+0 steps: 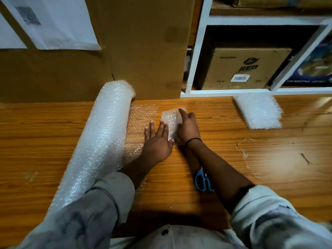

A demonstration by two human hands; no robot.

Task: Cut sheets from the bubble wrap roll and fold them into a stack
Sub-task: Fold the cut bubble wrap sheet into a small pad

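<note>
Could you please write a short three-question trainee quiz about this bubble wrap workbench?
1. True or false: the blue-handled scissors are held in the right hand.
2. Where does the finished stack of folded bubble wrap sheets sit: A) beside the large bubble wrap roll, B) far right, near the white shelf unit, C) on the person's lap?
3. What are both hands pressing on?

Key: 1 false, they lie on the wooden table under the right forearm. 2 B. 3 a small folded bubble wrap sheet, with the left hand flat.
</note>
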